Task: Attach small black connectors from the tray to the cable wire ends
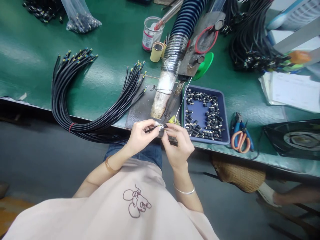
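Note:
My left hand [140, 137] pinches the end of a black cable [149, 128] over the table's front edge. Opposite it, my right hand [178, 144] closes its fingertips on a small connector [163, 126] with metal pins, meeting the cable end; the exact contact is too small to tell. Just above both hands are the tip of a mounted soldering iron [172, 103] and a strand of solder wire [180, 104]. On the left lies a bundle of black cables [61, 96] with stripped coloured ends, tied with a red band. Right of my hands, a blue tray [227, 128] holds many loose connectors.
A ribbed hose [186, 23] with a white-wrapped end [163, 90] hangs over the dark work plate [136, 110]. Behind stand a plastic cup [147, 36] and a tape roll [156, 52]. Orange-handled pliers [240, 141], papers [296, 91] and a black fan-like box [295, 138] lie right.

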The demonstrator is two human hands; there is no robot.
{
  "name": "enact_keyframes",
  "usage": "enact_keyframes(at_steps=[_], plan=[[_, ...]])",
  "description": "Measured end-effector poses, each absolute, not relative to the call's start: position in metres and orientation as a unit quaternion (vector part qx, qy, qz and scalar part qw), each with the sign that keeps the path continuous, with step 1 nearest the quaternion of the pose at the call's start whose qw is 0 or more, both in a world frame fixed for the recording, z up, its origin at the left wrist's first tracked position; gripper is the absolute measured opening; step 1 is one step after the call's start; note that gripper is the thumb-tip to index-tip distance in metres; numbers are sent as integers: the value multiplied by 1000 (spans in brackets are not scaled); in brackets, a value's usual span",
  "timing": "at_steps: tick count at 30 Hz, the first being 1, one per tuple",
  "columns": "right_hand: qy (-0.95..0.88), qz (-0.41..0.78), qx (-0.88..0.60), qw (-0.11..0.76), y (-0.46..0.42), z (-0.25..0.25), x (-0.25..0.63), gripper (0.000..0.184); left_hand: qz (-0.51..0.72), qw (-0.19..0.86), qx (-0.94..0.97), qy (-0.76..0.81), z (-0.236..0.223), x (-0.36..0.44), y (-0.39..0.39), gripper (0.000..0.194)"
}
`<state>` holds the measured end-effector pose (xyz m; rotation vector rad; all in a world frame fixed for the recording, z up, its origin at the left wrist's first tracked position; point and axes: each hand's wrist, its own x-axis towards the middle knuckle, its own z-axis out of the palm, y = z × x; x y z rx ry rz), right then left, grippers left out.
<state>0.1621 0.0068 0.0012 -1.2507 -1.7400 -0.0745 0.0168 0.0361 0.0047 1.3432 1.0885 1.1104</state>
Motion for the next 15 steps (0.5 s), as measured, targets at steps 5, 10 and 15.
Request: enact_keyframes(at_steps=[5,10,15], plan=[[-712,-26,-514,478,11,1,162,16,463,536,537,458,8,17,39,18],[-713,-42,-511,478,13,4,162,18,471,536,530,458,10,18,40,18],[-711,-44,-512,480,12,6,160,18,476,527,537,455,11,18,39,17]])
